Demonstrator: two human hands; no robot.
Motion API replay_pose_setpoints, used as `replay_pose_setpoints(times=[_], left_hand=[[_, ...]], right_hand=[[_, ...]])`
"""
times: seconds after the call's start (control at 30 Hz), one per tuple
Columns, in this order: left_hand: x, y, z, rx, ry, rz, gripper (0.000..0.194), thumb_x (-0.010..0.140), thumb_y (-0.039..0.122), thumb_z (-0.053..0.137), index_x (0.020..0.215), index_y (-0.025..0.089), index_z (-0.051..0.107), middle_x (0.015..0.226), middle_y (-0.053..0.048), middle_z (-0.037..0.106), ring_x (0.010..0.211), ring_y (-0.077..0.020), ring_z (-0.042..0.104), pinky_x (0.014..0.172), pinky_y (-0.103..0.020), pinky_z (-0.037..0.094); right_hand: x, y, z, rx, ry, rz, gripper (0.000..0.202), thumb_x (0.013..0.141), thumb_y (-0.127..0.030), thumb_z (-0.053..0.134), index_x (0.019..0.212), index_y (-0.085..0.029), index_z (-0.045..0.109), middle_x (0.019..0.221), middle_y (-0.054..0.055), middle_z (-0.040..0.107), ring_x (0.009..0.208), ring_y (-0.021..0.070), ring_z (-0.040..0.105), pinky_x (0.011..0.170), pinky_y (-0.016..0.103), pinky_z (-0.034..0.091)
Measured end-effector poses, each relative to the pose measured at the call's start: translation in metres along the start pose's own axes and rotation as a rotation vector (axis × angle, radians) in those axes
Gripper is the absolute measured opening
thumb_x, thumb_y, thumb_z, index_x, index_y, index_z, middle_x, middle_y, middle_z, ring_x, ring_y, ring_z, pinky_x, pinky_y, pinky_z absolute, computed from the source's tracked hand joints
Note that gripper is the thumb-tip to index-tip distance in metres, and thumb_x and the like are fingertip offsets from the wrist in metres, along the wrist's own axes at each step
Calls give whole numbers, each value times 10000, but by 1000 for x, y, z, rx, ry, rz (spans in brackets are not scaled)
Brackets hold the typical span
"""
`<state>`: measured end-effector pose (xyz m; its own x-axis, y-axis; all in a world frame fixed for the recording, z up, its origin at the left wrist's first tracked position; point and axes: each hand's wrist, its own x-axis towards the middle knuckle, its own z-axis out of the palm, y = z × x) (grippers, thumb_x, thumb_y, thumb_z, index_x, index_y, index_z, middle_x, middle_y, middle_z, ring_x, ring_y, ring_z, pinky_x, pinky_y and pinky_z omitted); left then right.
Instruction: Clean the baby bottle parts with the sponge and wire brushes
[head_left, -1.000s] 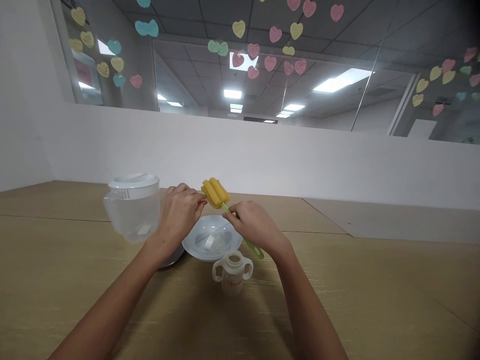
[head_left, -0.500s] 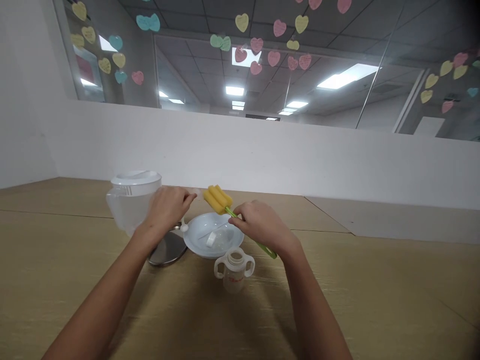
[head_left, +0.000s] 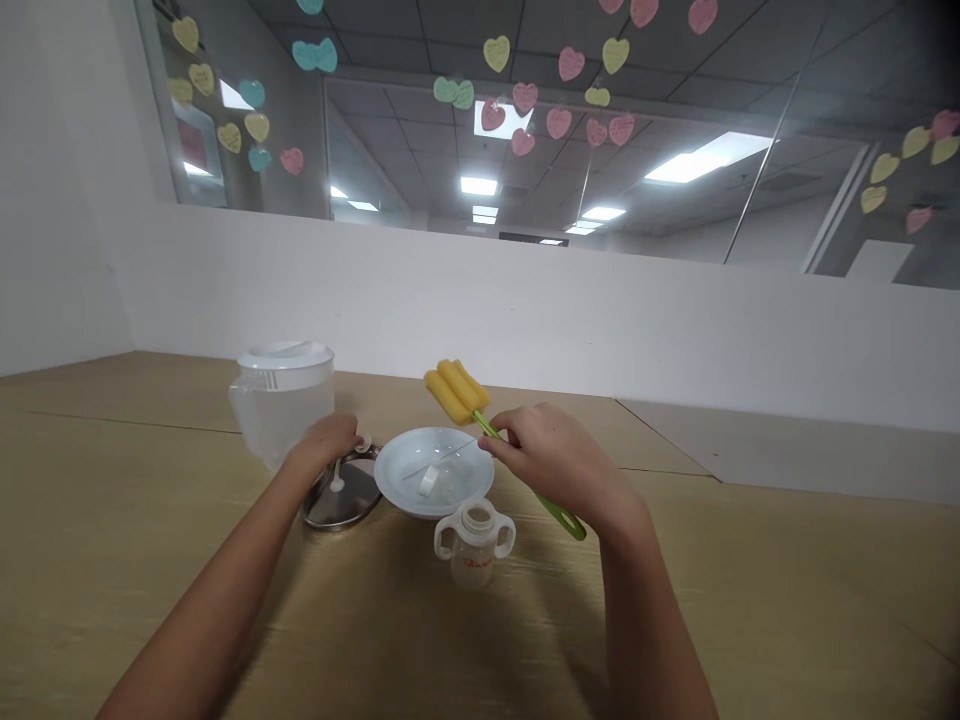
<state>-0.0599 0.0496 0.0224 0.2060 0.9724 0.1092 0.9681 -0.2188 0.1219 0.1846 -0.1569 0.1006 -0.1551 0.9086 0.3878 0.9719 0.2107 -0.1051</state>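
My right hand is closed around the green handle of a yellow sponge bottle brush, its head raised above the far rim of a white bowl. In the bowl lie a small white piece, a clear piece and a thin stick. My left hand is over the far edge of a round metal plate, pinching a small whitish translucent ring-like part. A white piece with a rounded end is on the plate. In front of the bowl, an open two-handled baby bottle stands upright.
A translucent lidded pitcher stands at the back left, close to my left forearm. The wooden table meets a white wall at the back. Heart-shaped notes are stuck on the glass above.
My left hand has moved down from beside the sponge head to the metal plate, with the small translucent part. My right hand still grips the brush; the view has shifted slightly.
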Motion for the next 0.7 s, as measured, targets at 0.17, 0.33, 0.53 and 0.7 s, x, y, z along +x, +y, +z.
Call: replay_pose_setpoints(times=[0.17, 0.33, 0.53, 0.7], left_hand=[[6, -3, 21, 25, -38, -13, 179, 602, 324, 635, 567, 149, 615, 695, -163, 673, 705, -278, 634, 596, -298, 438], [7, -3, 30, 50, -102, -26, 164, 596, 310, 630, 549, 153, 623, 586, -140, 654, 642, -258, 633, 603, -299, 445], [8, -1, 33, 86, -108, -35, 222, 632, 344, 618, 668, 133, 678, 813, -206, 690, 759, -295, 645, 636, -314, 458], [3, 4, 19, 93, -85, -21, 269, 664, 345, 611, 752, 105, 697, 910, -253, 670, 803, -356, 637, 646, -377, 468]], right_hand=[[-2, 2, -1, 6, 5, -5, 321, 866, -303, 418, 573, -170, 413, 569, -19, 456, 500, 86, 330, 486, 266, 179], [0, 5, 0, 1, -3, -1, 324, 862, -315, 420, 574, -168, 436, 567, -14, 459, 494, 85, 319, 483, 262, 182], [1, 4, 0, 23, -3, -3, 310, 850, -287, 433, 567, -164, 406, 564, -21, 454, 499, 78, 328, 481, 258, 184], [0, 6, -1, 50, 4, 7, 309, 841, -283, 430, 560, -166, 378, 555, -25, 432, 494, 78, 318, 479, 255, 181]])
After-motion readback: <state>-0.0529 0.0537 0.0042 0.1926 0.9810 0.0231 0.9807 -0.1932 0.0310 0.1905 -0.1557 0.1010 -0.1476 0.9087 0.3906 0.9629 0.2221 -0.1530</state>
